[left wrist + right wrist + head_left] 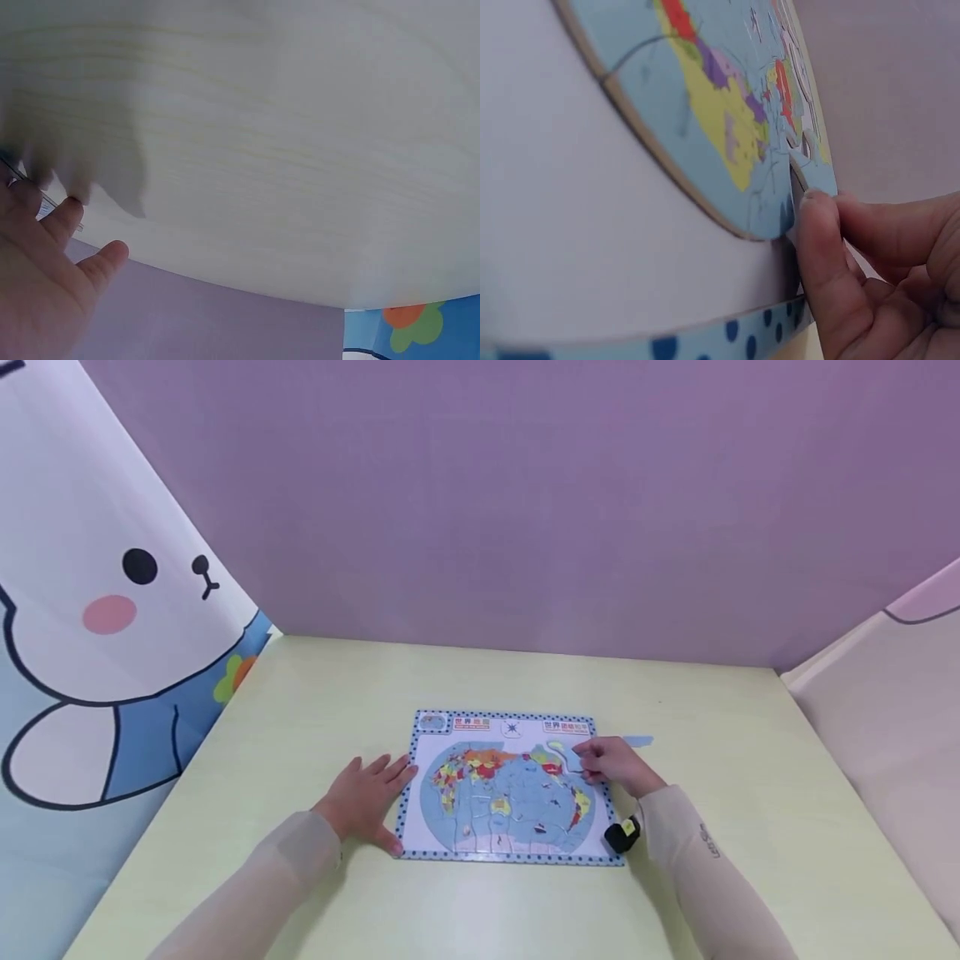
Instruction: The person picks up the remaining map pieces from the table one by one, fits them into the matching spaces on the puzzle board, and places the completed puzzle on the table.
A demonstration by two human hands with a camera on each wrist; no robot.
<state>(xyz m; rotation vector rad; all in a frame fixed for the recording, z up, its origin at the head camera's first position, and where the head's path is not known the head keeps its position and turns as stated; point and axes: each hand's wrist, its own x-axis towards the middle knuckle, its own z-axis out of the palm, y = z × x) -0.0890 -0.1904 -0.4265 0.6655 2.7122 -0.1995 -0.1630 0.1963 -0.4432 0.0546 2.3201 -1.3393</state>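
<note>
A world map puzzle point(512, 802) with a blue dotted border lies flat on the table, most of its oval filled with pieces. At the puzzle's left edge my left hand point(367, 802) rests with fingers spread, fingertips and thumb on the border. My right hand point(617, 764) is over the upper right of the map and pinches a light blue puzzle piece point(815, 171) between thumb and index finger. In the right wrist view, this piece is slightly tilted beside the fitted pieces. The left wrist view shows my left fingers point(66, 217) at the board's edge.
A blue puzzle piece point(638, 741) lies on the pale table point(480, 681), just right of the board. A purple partition point(510, 510) rises behind the table. Printed cartoon panels flank it, one with a white animal point(105, 552) on the left.
</note>
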